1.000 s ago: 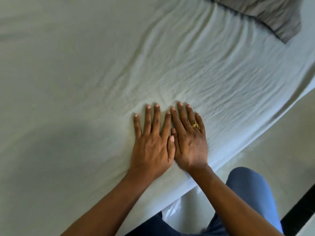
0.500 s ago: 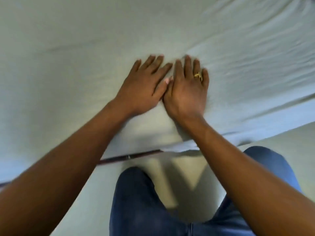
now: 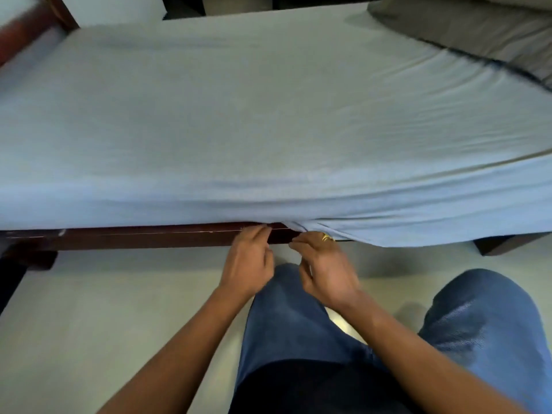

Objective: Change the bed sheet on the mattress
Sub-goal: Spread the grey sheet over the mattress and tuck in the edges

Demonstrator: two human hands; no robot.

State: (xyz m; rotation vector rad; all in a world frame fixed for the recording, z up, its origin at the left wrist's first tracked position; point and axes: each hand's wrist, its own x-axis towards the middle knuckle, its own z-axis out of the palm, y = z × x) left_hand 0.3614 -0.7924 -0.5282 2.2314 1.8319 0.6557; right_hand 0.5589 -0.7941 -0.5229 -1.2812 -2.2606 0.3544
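Observation:
A light blue bed sheet [image 3: 268,121] covers the mattress, and its side drapes over the near edge. Left of my hands the sheet ends at the dark wooden bed frame [image 3: 134,237]; to the right a loose part of it [image 3: 403,231] hangs down past the frame. My left hand [image 3: 249,261] is at the frame, its bent fingertips touching the line where sheet meets wood. My right hand [image 3: 324,265], with a gold ring, curls its fingers at the hem of the loose part. Both hands are slightly blurred.
A grey pillow [image 3: 478,31] lies at the far right of the bed. My knees in blue jeans [image 3: 292,318] are over the pale floor [image 3: 104,309] in front of the frame. A bed leg [image 3: 495,245] stands at the right.
Both hands have left the top of the mattress, where they lay flat side by side, and come down to the sheet's lower edge at the frame. The view has pulled back.

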